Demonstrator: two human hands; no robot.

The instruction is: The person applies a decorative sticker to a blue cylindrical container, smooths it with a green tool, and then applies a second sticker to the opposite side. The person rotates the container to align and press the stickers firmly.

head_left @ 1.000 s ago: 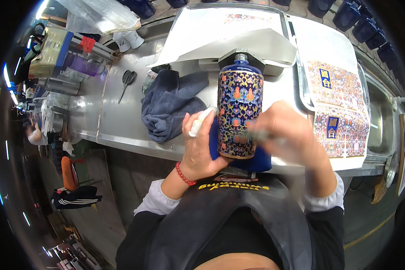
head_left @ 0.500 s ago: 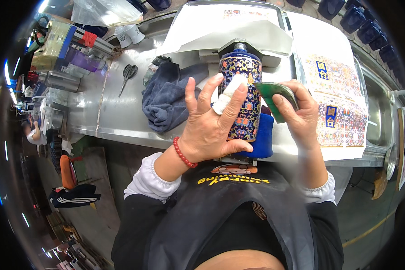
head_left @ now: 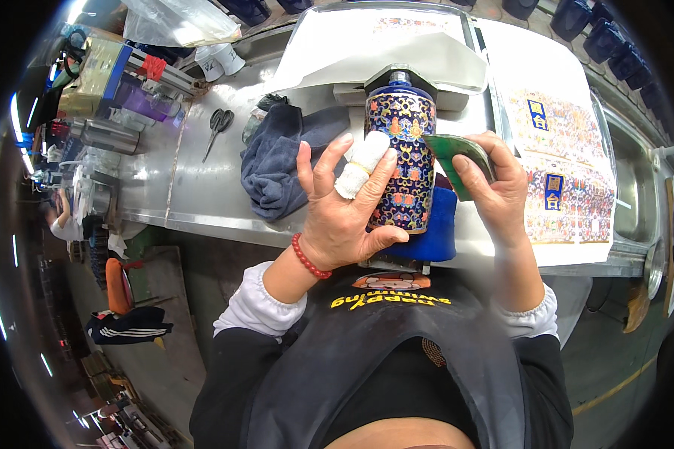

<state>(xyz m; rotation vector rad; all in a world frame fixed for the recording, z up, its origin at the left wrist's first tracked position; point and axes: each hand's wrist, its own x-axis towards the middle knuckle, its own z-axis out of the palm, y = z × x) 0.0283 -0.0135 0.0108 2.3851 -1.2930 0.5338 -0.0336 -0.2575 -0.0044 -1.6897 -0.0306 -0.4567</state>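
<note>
A dark blue bottle (head_left: 404, 123) with a colourful floral pattern lies with its neck away from me. Over its lower left side my left hand (head_left: 341, 217) is open, fingers spread and thumb near the base. One finger wears a white wrapping (head_left: 362, 165) tied with a thin band. Whether the fingertips touch the bottle, I cannot tell. My right hand (head_left: 502, 187) pinches a flat green scraper (head_left: 448, 159), its edge at the bottle's right side. Beneath the bottle's lower end shows a blue pad (head_left: 443, 228); a black angular support (head_left: 421, 84) is behind its neck.
A grey-blue towel (head_left: 273, 168) is bunched left of the bottle, with black scissors (head_left: 217, 133) beyond it. Printed pattern sheets (head_left: 569, 161) cover the right side of the metal table (head_left: 202, 183). A white-lined tray (head_left: 329, 49) stands at the back. Blue containers (head_left: 603, 41) stand far right.
My left hand has shifted left, taking the wrapped finger from the bottle's middle to its left edge. My right hand and the scraper stay nearly in place.
</note>
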